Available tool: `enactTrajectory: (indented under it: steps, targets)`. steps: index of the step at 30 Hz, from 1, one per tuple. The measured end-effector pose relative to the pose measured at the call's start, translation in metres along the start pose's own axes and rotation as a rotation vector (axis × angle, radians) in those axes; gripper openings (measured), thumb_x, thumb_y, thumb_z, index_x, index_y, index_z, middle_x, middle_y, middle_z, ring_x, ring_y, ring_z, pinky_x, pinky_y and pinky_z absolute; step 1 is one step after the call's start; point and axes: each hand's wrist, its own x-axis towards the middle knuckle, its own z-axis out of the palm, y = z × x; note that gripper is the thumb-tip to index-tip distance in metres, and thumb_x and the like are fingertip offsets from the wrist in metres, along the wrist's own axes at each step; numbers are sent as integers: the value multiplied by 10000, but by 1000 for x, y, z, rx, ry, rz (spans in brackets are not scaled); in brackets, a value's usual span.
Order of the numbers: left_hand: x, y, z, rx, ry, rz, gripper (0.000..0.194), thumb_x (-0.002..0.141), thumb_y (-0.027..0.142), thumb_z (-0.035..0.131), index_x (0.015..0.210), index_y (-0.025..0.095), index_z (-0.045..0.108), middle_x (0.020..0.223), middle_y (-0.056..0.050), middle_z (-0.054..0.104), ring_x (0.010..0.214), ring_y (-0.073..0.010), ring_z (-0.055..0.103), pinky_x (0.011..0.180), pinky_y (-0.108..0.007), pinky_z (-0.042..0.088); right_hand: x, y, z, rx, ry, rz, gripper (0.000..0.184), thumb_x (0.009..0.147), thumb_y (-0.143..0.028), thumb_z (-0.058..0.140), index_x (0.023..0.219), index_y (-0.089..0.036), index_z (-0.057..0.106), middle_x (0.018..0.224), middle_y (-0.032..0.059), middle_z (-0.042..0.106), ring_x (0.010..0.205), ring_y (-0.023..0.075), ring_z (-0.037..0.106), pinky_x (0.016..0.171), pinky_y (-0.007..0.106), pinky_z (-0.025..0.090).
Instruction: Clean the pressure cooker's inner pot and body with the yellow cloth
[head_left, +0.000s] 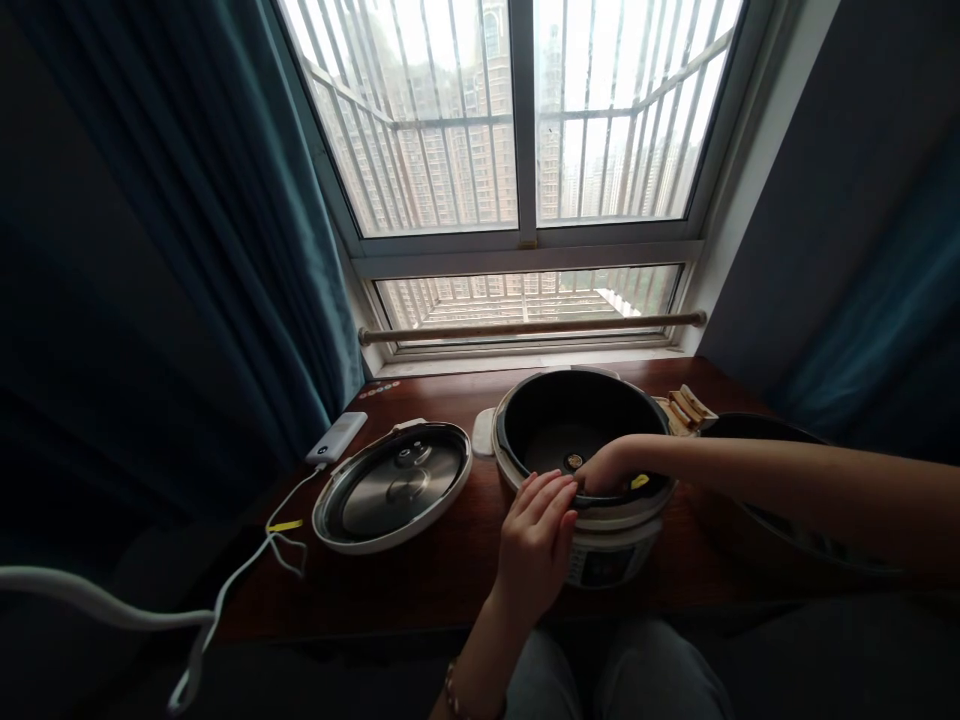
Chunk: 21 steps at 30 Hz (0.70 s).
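Note:
An open electric pressure cooker (615, 545) stands on a dark wooden table (450, 570) below a window. My left hand (534, 540) rests against its near rim and front, fingers together and slightly curled. My right hand (604, 470) reaches from the right over the near rim into the dark pot, fingers bent inward; what they hold, if anything, is hidden. The cooker's lid (394, 485) lies upside down on the table to the left.
A white power bank (337, 437) with a white cable (225, 590) lies at the table's left. A dark round pot (765, 500) sits under my right forearm. Teal curtains (225, 250) hang on both sides; a wooden rod (525, 327) crosses the barred window.

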Motion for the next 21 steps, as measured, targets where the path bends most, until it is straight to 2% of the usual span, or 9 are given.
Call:
enactTrajectory:
  steps: [4, 7, 9, 12, 14, 17, 21]
  targets:
    - [0, 0, 1, 0, 3, 8, 331, 845, 132, 438, 1155, 174, 546, 1185, -58, 592, 1142, -179, 494, 1013, -390, 365, -20, -8, -2, 213, 24, -118, 311, 780, -218, 429, 1054, -162, 566, 811, 9, 625, 618, 97, 566, 568, 216, 454]
    - [-1, -1, 1, -5, 0, 11, 337, 847, 128, 435, 1165, 173, 538, 1191, -61, 588, 1147, -181, 488, 1013, -395, 358, -32, -8, -3, 321, 44, -177, 332, 761, -230, 461, 1064, -158, 577, 824, 8, 637, 653, 100, 577, 628, 223, 456]
    - [-1, -1, 1, -11, -4, 10, 336, 847, 127, 434, 1164, 173, 539, 1183, -63, 592, 1145, -183, 488, 1010, -397, 358, -37, -4, -6, 209, 26, -109, 310, 745, -221, 480, 1018, -157, 612, 778, -2, 639, 647, 106, 581, 638, 227, 456]
    - [-1, -1, 1, -17, -7, 7, 331, 844, 123, 439, 1156, 167, 543, 1177, -67, 595, 1146, -187, 486, 1010, -397, 354, -39, 4, -15, -118, 7, 90, 242, 708, -200, 526, 902, -154, 663, 718, -7, 639, 647, 127, 594, 621, 232, 462]
    - [-1, -1, 1, -19, -5, 6, 330, 844, 121, 440, 1155, 163, 543, 1175, -68, 596, 1145, -185, 486, 1012, -396, 350, -38, 10, -23, -309, 47, 224, 160, 650, -165, 586, 777, -134, 678, 670, 11, 637, 654, 163, 608, 621, 262, 471]
    - [-2, -1, 1, -22, -9, 8, 330, 845, 122, 439, 1156, 163, 541, 1175, -72, 595, 1145, -187, 486, 1011, -397, 349, -37, 16, -38, -484, 212, 353, 46, 577, -97, 637, 613, -123, 648, 662, 69, 642, 758, 256, 624, 704, 369, 473]
    - [-2, -1, 1, -20, -8, 10, 324, 845, 124, 436, 1147, 165, 546, 1168, -74, 599, 1141, -191, 491, 1006, -402, 356, -38, 19, -56, -637, 500, 405, 26, 628, -108, 649, 635, -130, 639, 905, 178, 643, 1032, 344, 543, 838, 479, 399]
